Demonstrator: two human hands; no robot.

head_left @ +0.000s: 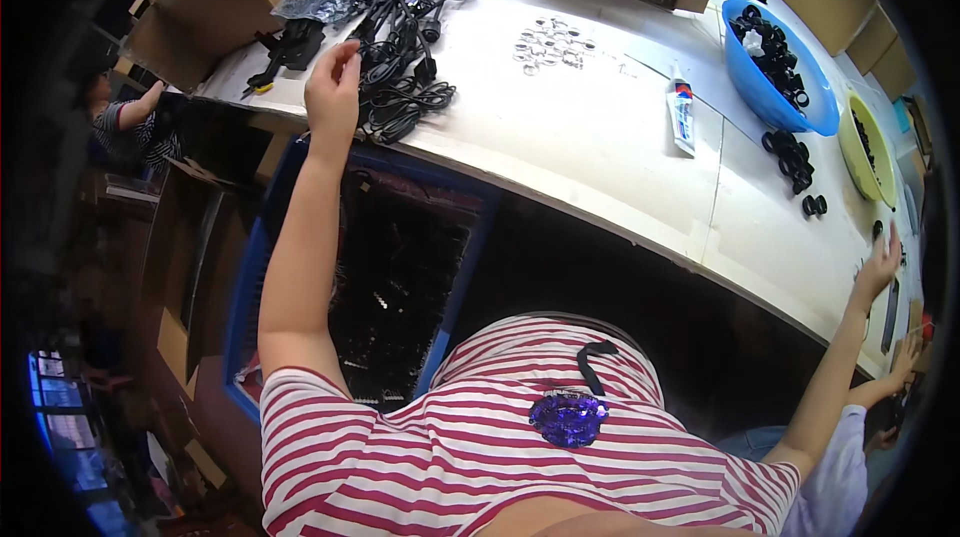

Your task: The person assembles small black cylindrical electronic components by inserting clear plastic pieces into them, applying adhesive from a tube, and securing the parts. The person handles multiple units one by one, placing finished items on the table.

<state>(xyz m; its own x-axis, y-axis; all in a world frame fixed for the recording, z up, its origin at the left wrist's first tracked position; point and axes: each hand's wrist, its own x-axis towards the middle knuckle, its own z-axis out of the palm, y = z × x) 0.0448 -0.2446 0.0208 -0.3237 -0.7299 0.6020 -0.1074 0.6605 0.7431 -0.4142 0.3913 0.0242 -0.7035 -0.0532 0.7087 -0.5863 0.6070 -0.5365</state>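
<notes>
My left hand (333, 92) is at the left side of the table, against a heap of black cables (405, 57) with plugs. Its fingers are curled together at the heap's edge; what they hold, if anything, is hidden. Far to the right, my right hand (878, 265) reaches over the table with fingers stretched out. A small black round part (878, 228) lies beside its fingertips. Nearby are a yellow-green bowl (857, 159) of small dark parts and a cluster of black ring-shaped parts (788, 159).
A blue basin (745, 87) holds black parts. A white tube (681, 117) and several small clear rings (553, 43) lie mid-table. Cardboard boxes (185, 22) stand behind. Below the edge sits a blue crate (262, 272). Another person's hand (905, 357) is at far right.
</notes>
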